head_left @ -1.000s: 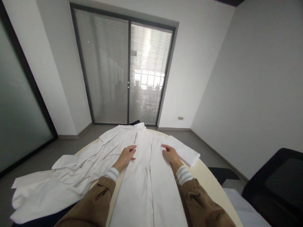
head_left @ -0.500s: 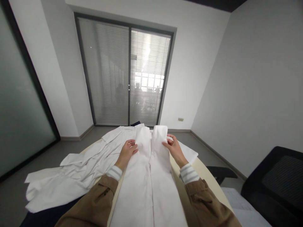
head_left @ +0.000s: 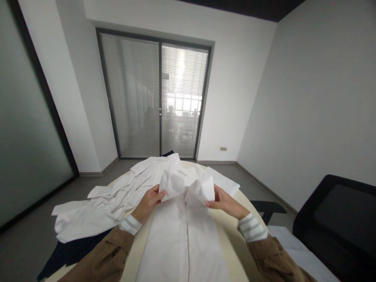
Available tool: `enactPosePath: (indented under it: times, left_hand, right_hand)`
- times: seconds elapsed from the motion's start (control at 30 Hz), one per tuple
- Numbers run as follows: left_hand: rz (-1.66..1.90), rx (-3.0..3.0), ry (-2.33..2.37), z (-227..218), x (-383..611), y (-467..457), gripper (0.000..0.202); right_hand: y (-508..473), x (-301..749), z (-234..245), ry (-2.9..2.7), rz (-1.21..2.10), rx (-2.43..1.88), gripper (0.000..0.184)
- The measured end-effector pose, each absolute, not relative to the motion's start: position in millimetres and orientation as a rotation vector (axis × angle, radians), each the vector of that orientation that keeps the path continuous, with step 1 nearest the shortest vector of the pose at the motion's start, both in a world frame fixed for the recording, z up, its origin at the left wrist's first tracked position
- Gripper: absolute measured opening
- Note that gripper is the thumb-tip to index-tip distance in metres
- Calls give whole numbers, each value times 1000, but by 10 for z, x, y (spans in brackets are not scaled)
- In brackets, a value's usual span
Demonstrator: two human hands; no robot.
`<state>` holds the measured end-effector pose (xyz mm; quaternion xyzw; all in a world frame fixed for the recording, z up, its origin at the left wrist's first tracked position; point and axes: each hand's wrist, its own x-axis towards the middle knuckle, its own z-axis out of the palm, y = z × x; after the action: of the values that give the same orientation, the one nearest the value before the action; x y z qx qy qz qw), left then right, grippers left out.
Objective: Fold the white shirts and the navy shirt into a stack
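A long white garment [head_left: 173, 239], like a shirt or coat, lies lengthwise in front of me with a seam or opening down its middle. Its far end is lifted and bent back toward me in a loose, puffed fold. My left hand [head_left: 151, 200] pinches the left edge of this fold, thumb on top. At the right edge, my right hand [head_left: 226, 199] grips the cloth between thumb and fingers. Some fingertips of both hands are hidden by the fabric.
More white clothes [head_left: 117, 199] lie crumpled on the table's left, over dark navy cloth [head_left: 73, 250]. The pale round table [head_left: 235, 235] curves away at the right. A black mesh chair [head_left: 340, 219] stands right, beside white cloth or paper [head_left: 296, 250]. Glass doors [head_left: 160, 94] stand behind.
Both hands have come toward me and slightly apart, bringing the garment's far end with them. Its two raised flaps are now folded over, and the view has shifted slightly.
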<state>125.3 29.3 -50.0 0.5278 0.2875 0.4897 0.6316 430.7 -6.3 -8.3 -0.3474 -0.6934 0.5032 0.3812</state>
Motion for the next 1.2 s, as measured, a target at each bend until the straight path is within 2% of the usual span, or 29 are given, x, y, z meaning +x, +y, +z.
enactPosePath:
  times: [0.17, 0.3, 0.37, 0.43, 0.5, 0.6, 0.67, 0.77, 0.93, 1.03, 1.2]
  left_hand:
    - [939, 1323, 522, -659, 977, -12, 48]
    - [860, 1190, 532, -883, 846, -51, 49]
    - [891, 1150, 673, -934, 866, -33, 49]
    - [949, 1169, 916, -947, 920, -8, 42]
    - [1019, 1192, 1150, -956, 976, 17, 39]
    - [1084, 1197, 1285, -1005, 1024, 64, 47]
    - [1091, 1212, 1275, -1045, 1041, 111, 59]
    - [1113, 1210, 1184, -1074, 1083, 224, 64]
    - [1260, 1113, 1159, -1046, 1252, 517, 37]
    - [1272, 1080, 1111, -1020, 1379, 679, 42]
    - [1268, 1006, 1001, -1018, 1482, 788, 63]
  right_hand:
    - [-278, 4426, -244, -1936, 1494, -866, 91]
    - [-309, 4457, -405, -1954, 1938, -779, 84]
    - [-272, 4480, -484, -1931, 2026, -823, 77]
    - [-217, 4505, -557, -1913, 1903, -987, 69]
    - [-163, 4517, -627, -1879, 1584, -1243, 60]
    - [-99, 4501, -736, -1788, 1039, -1543, 51]
    - [-58, 4483, -817, -1751, 892, -1604, 50]
    - [41, 4477, -960, -1720, 860, -1613, 50]
    - [361, 4507, -1207, -1549, 870, -1534, 34]
    - [578, 4490, -1283, -1353, 850, -1434, 35]
    - [786, 4382, -1285, -1094, 849, -1388, 50]
